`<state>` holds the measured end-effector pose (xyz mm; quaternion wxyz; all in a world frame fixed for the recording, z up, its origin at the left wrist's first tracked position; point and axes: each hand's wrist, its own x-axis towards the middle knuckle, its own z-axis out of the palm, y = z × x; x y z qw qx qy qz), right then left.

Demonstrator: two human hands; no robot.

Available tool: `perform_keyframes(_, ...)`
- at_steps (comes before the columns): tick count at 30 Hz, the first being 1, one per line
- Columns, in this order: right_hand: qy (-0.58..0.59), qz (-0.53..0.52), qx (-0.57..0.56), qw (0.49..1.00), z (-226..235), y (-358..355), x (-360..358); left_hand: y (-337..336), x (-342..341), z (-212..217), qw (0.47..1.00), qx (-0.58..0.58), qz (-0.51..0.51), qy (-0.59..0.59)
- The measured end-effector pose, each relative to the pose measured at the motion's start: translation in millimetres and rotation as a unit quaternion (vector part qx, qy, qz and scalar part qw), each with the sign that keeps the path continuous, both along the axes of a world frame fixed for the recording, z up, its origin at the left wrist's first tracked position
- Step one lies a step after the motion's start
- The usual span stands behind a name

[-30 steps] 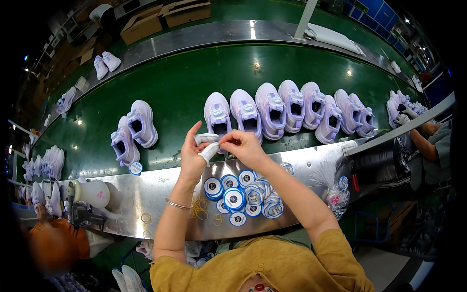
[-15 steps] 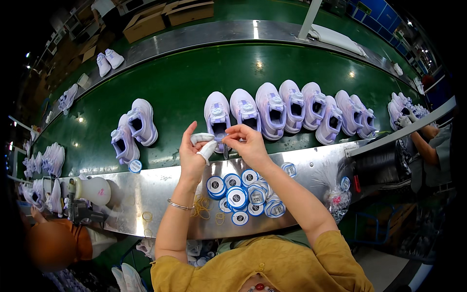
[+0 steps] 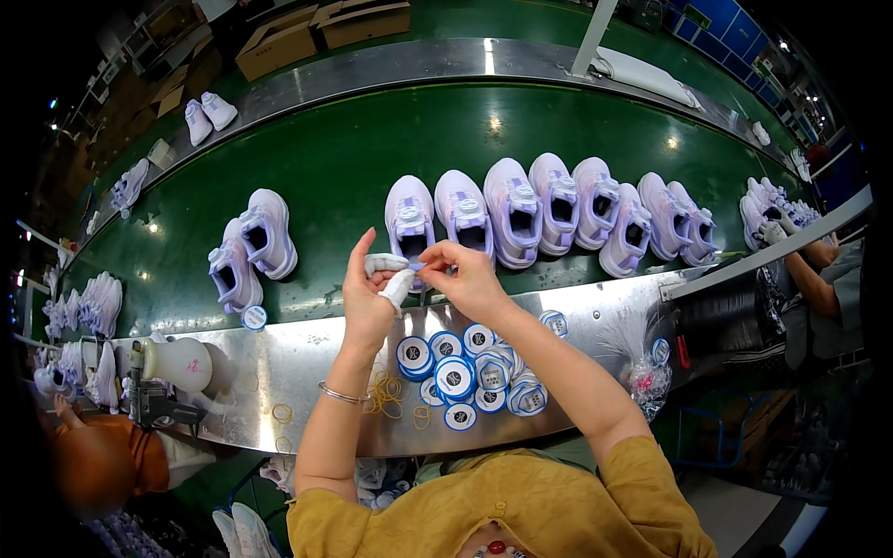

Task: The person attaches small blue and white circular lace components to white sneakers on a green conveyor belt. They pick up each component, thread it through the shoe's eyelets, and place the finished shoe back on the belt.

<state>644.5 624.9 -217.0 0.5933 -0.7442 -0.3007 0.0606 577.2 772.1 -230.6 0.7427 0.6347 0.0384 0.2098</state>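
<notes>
My left hand (image 3: 370, 296), with white covers on two fingers, pinches a small pale piece just in front of the nearest shoe's heel. From the other side, the closed fingertips of my right hand (image 3: 470, 281) meet the same spot. What the piece is cannot be made out; a thin dark strip hangs below the fingers. Behind my hands stands a white and lilac sneaker (image 3: 407, 200), its heel partly hidden by them. A matching sneaker (image 3: 459, 197) is beside it. Round blue-and-white tags (image 3: 453, 378) lie in a pile on the metal ledge below my hands.
More sneakers (image 3: 558, 195) stand in a row to the right on the green belt (image 3: 344, 167); a pair (image 3: 267, 228) is at left. Yellow rubber bands (image 3: 386, 395), a white bottle (image 3: 184, 365) and a bundle of clear plastic ties (image 3: 642, 367) are on the ledge (image 3: 307, 353). Other people work at both sides.
The sneakers on the belt have shifted slightly left. My right fingertips have come closer to my left fingers, and the right hand has moved a little left.
</notes>
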Motion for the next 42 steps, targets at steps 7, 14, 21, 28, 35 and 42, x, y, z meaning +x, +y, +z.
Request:
perform_keyframes(7,0.028,-0.013,0.085,0.996,-16.2,4.2,2.1,-2.4,1.4,-1.3,0.999,-0.042,0.0,-0.007)
perform_keyframes(14,0.049,-0.028,0.085,0.995,-10.7,14.4,-5.2,0.2,3.6,-5.8,0.999,-0.037,0.01,0.0)
perform_keyframes(21,0.07,-0.044,0.13,0.988,-9.6,22.7,-9.9,-2.6,4.5,-0.3,0.999,-0.035,0.011,-0.003)
perform_keyframes(28,-0.061,-0.078,0.072,0.992,4.7,-14.4,-12.3,-4.2,0.8,-2.8,0.999,-0.022,-0.023,0.032)
perform_keyframes(35,-0.102,-0.213,-0.101,0.966,46.3,-214.0,-32.7,16.3,-33.3,6.0,0.996,0.063,0.046,0.053)
perform_keyframes(42,-0.105,-0.242,-0.377,0.888,1.9,-314.9,-31.6,-72.6,-44.6,64.3,0.978,0.169,0.101,-0.066)
